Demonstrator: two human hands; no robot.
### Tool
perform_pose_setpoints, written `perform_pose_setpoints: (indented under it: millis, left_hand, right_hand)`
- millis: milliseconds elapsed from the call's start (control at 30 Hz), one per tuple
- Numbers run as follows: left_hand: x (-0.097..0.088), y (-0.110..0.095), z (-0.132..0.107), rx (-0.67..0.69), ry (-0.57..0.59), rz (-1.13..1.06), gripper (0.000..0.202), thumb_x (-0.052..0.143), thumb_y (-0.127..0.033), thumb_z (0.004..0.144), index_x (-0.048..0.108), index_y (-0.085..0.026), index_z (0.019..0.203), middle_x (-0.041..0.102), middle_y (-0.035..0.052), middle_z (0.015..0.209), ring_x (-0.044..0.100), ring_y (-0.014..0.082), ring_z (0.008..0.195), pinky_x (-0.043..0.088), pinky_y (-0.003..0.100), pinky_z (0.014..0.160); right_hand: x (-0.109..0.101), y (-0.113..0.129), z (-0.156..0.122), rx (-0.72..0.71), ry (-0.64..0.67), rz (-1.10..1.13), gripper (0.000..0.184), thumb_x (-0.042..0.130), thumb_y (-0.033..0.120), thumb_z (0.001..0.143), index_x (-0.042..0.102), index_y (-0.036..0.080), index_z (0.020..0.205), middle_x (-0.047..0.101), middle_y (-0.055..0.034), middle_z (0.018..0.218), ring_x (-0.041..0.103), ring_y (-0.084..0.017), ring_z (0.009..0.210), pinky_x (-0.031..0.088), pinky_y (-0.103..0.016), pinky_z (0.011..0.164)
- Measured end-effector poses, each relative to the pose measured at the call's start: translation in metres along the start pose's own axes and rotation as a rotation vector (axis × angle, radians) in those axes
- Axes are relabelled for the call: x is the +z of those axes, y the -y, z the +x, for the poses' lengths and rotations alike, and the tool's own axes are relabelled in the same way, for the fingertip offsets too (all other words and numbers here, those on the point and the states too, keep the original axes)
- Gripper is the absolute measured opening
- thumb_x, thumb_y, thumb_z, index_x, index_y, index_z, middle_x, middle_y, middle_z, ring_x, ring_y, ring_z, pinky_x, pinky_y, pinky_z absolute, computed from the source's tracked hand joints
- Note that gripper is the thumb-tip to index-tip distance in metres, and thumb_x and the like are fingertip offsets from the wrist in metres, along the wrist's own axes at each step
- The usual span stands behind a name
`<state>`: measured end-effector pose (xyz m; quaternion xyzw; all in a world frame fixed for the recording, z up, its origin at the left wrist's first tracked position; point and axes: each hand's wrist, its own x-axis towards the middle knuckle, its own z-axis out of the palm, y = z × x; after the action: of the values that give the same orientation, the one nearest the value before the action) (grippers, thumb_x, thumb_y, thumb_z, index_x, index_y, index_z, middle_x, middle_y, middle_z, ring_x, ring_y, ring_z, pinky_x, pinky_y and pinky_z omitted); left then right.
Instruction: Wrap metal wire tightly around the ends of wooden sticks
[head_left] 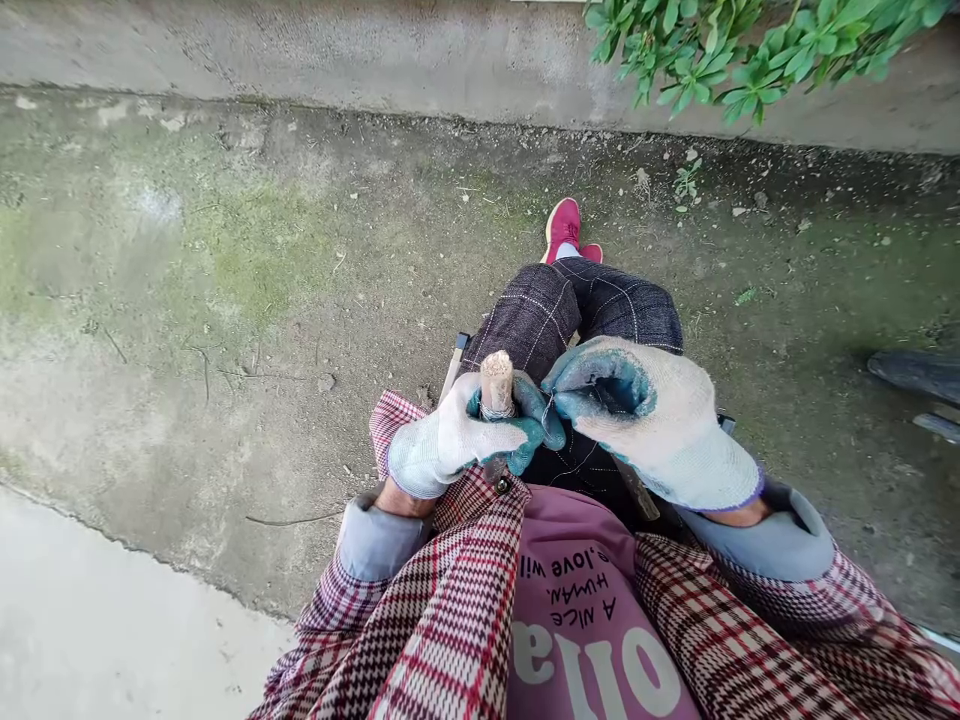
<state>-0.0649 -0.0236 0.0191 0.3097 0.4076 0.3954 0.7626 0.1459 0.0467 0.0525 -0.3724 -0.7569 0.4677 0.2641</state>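
My left hand, in a white work glove with a blue-green coated palm, is wrapped round a wooden stick. The stick's rough, pale cut end points up and away from me. Thin wire circles it just below that end, partly hidden by the glove. To the right, my right hand, gloved the same way, pinches thumb and forefinger together on a thin strand of the wire close to the left fingertips. Both hands are above my lap; the lower part of the stick is mostly hidden.
My legs in dark checked trousers stretch forward to a red shoe. A low concrete wall runs along the far side, with a leafy shrub at upper right. Dark objects lie at the right edge.
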Motion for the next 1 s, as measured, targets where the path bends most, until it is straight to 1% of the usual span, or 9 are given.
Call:
perform_pose_setpoints:
  millis: [167,267,400,500,600,733,800,900,1000]
  left_hand:
    - [0.005,-0.004,0.001,-0.070,-0.065,0.074,0.029,0.090,-0.037,0.070,0.077,-0.015,0.085,0.074,0.0037,0.071,0.063,0.0130,0.055,0.051,0.022,0.052]
    - [0.006,-0.007,-0.001,-0.083,-0.089,0.074,0.028,0.089,-0.034,0.069,0.078,-0.015,0.086,0.074,0.0035,0.071,0.062,0.0129,0.056,0.050,0.022,0.052]
    - [0.007,-0.008,-0.003,-0.083,-0.100,0.093,0.027,0.086,-0.032,0.070,0.079,-0.013,0.087,0.074,0.0038,0.071,0.061,0.0126,0.056,0.050,0.023,0.053]
    - [0.006,-0.006,-0.003,-0.089,-0.109,0.148,0.025,0.083,-0.031,0.074,0.080,-0.012,0.090,0.074,0.0043,0.072,0.061,0.0130,0.056,0.051,0.024,0.054]
    - [0.002,-0.003,-0.003,-0.105,-0.108,0.155,0.026,0.084,-0.034,0.074,0.080,-0.013,0.090,0.074,0.0043,0.071,0.061,0.0130,0.055,0.051,0.024,0.053]
    - [0.000,0.000,-0.003,-0.085,-0.125,0.077,0.030,0.080,-0.044,0.080,0.077,-0.014,0.082,0.072,0.0042,0.066,0.064,0.0139,0.055,0.051,0.023,0.050]
    - [0.004,-0.001,-0.002,-0.092,-0.168,0.088,0.030,0.081,-0.044,0.079,0.077,-0.014,0.080,0.070,0.0035,0.065,0.062,0.0131,0.054,0.050,0.023,0.050]
    - [0.012,-0.004,-0.001,-0.102,-0.280,0.154,0.027,0.088,-0.036,0.070,0.078,-0.014,0.081,0.072,0.0023,0.068,0.063,0.0131,0.057,0.052,0.023,0.054]
    - [0.017,-0.005,0.000,-0.065,-0.337,0.146,0.027,0.088,-0.038,0.069,0.078,-0.016,0.082,0.074,0.0019,0.071,0.065,0.0149,0.060,0.054,0.025,0.056]
  right_hand:
    - [0.002,-0.002,-0.001,-0.006,-0.021,-0.039,0.013,0.073,0.016,0.085,0.070,0.028,0.090,0.080,0.0004,0.090,0.077,-0.022,0.079,0.065,-0.037,0.074]
    - [0.003,-0.002,-0.001,-0.035,-0.045,-0.057,0.018,0.071,0.015,0.086,0.073,0.027,0.098,0.081,-0.0007,0.096,0.079,-0.023,0.085,0.067,-0.037,0.080]
    - [0.001,-0.003,0.000,-0.179,0.015,-0.173,0.025,0.066,0.015,0.092,0.079,0.028,0.109,0.082,-0.0011,0.105,0.080,-0.022,0.093,0.065,-0.035,0.085]
    - [-0.002,-0.005,-0.001,-0.198,0.051,-0.215,0.024,0.066,0.015,0.094,0.080,0.029,0.108,0.082,0.0001,0.104,0.079,-0.020,0.090,0.063,-0.033,0.081]
    - [-0.004,-0.005,-0.003,-0.178,0.057,-0.231,0.021,0.066,0.017,0.096,0.080,0.029,0.107,0.082,-0.0002,0.104,0.079,-0.020,0.092,0.062,-0.033,0.082]
    - [-0.003,-0.002,-0.005,-0.178,0.074,-0.311,0.019,0.065,0.019,0.097,0.079,0.027,0.106,0.081,-0.0017,0.105,0.078,-0.021,0.092,0.062,-0.033,0.082]
    - [-0.002,0.000,-0.005,-0.185,0.078,-0.393,0.020,0.064,0.017,0.096,0.079,0.025,0.106,0.081,-0.0036,0.107,0.078,-0.022,0.093,0.061,-0.034,0.082]
    - [0.000,0.002,-0.004,-0.185,0.082,-0.474,0.022,0.063,0.015,0.095,0.080,0.023,0.107,0.081,-0.0056,0.105,0.078,-0.023,0.091,0.062,-0.034,0.079]
    - [-0.002,0.001,-0.004,-0.138,0.065,-0.346,0.020,0.065,0.017,0.096,0.079,0.025,0.107,0.082,-0.0031,0.105,0.079,-0.022,0.091,0.063,-0.035,0.082]
